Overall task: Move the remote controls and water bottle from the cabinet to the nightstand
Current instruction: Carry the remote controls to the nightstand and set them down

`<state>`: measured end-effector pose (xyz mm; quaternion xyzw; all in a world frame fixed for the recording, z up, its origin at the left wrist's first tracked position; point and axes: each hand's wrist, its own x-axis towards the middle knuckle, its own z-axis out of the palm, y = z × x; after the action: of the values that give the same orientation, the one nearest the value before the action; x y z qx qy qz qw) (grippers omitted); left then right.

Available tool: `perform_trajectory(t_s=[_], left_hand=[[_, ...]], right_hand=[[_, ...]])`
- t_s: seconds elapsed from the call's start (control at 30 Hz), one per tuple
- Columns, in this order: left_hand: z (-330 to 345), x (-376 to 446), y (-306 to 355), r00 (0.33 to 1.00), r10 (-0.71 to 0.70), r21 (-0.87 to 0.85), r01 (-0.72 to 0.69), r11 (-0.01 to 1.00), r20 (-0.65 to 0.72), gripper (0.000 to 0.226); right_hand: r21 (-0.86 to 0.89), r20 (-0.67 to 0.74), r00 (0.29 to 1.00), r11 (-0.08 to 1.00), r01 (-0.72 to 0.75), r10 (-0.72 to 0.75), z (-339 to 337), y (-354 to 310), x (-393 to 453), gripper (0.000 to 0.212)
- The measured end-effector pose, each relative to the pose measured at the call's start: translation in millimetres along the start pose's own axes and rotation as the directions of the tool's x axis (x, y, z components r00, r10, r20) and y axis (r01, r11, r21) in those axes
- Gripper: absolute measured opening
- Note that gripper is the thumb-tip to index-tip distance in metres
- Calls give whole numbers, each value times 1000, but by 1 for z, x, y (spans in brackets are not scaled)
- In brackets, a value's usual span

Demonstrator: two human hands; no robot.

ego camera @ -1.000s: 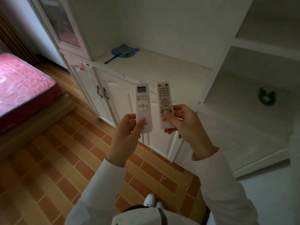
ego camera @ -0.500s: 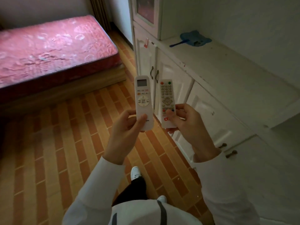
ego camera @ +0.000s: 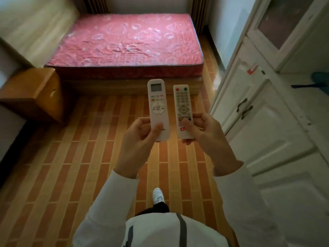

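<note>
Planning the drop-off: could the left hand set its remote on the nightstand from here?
Probably not yet: the left hand grips its remote well short of the nightstand; only bare floor lies between.

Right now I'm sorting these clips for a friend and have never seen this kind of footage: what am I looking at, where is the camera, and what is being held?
There is no machine here. A person wears a wide-angle camera on the head, so you look down past white sleeves at their own two hands. The left hand holds a white remote with a small screen. The right hand holds a slimmer remote with many buttons. Both remotes point away from the person. Beyond them lies a bed with a pink mattress, with a wooden nightstand at its left. White cabinet doors stand on the right. The floor is brick-patterned. No water bottle shows.
</note>
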<state>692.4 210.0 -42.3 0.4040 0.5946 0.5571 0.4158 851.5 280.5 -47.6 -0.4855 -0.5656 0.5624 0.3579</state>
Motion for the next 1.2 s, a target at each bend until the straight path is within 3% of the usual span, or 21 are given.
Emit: perform_trajectory(t_s=[0.4,0.8,1.2], left_hand=[[-109,114,0,934,-78,17,89,996,-348,13],[-174,260,-5,777,-134,-3,168,986,-615,30],[-243,427,15,645,-134,-11,191,982,-752,28]], right_hand=[[-7,327,945,1000,19,-15,121,-32,157,28],[-74,541,841,997,31,14,222,-58,338,30],[-127,706,709,983,134,-6,330,-113,528,31]])
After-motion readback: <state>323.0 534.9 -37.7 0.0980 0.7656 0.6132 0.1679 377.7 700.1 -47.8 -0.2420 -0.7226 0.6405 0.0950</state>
